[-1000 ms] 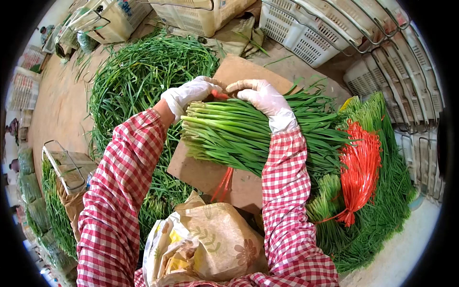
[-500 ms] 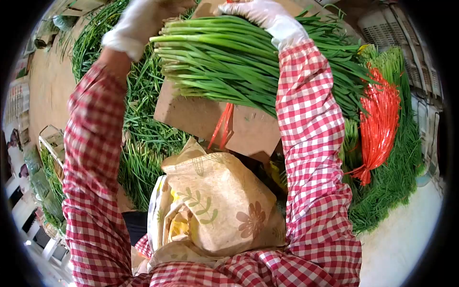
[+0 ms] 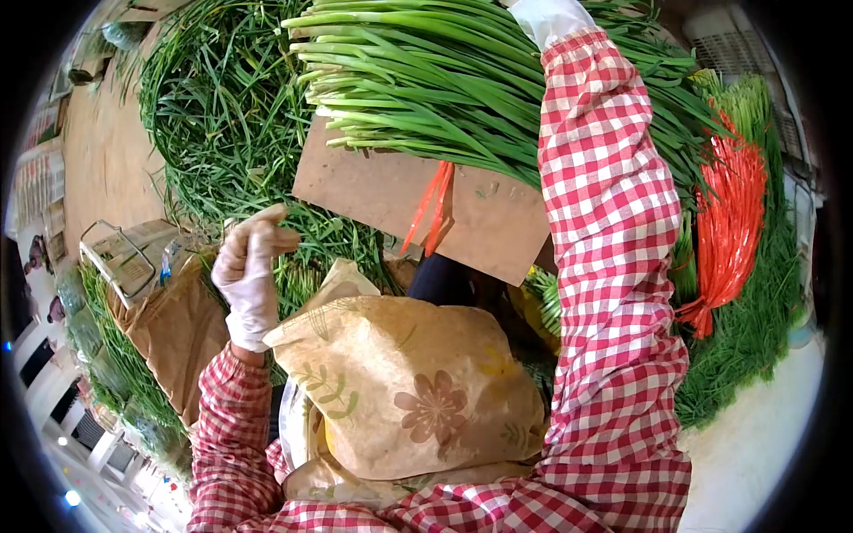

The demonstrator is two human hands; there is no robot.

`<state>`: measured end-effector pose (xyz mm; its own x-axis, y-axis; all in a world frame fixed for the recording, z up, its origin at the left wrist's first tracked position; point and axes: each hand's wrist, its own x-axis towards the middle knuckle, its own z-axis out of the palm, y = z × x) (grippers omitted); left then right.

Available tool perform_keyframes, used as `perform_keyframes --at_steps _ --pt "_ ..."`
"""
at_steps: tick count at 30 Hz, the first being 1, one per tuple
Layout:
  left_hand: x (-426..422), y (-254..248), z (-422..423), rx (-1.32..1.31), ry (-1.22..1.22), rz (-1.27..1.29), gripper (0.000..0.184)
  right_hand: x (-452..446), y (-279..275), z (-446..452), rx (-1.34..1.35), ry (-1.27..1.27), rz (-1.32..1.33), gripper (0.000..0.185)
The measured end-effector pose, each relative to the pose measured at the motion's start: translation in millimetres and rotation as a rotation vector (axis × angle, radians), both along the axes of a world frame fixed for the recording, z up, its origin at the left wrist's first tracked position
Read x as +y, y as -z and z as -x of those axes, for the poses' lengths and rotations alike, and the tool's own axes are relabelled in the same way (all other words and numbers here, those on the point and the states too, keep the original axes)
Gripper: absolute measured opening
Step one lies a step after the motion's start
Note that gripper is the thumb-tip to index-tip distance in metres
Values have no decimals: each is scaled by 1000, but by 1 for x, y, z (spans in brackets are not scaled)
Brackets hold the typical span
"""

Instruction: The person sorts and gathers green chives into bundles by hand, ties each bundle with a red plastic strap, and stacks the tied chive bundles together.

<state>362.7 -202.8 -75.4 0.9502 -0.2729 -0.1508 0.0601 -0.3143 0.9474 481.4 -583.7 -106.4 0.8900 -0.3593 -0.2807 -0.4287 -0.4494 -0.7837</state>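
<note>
A thick bundle of long green garlic chives (image 3: 418, 84) lies across a brown board (image 3: 355, 182), pale cut ends to the left. My right hand (image 3: 549, 19), in a white glove, is at the far side of the bundle; the top edge of the view cuts off its fingers. My left hand (image 3: 249, 280), also gloved, is raised left of my lap. Its fingers are loosely bent and a little apart, with nothing visible in them. A red plastic tie (image 3: 431, 209) hangs over the board below the bundle.
Loose green leaves (image 3: 222, 115) are heaped at the left. A hank of red ties (image 3: 729, 231) hangs at the right, by more greens (image 3: 755, 355). A brown bag (image 3: 169, 311) with a metal frame stands at lower left. A flowered apron (image 3: 418, 382) covers my lap.
My left hand has come from the bundle's cut ends down and back towards my body. My right hand has shifted up, mostly out of view. The view has tilted slightly.
</note>
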Motion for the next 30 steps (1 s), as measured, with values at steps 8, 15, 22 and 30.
perform_keyframes --at_steps 8,15,22,30 --pt "-85 -5 -33 -870 1200 -644 69 -3 9 6 -48 68 -207 18" --pt "-114 15 -50 -901 1534 -587 65 -2 14 5 -27 78 -246 19" --pt "-125 25 -51 -1129 1454 -422 42 12 4 15 -54 121 -363 18" --pt "-120 32 -21 -567 1140 -205 28 9 -3 31 -166 28 -718 23"
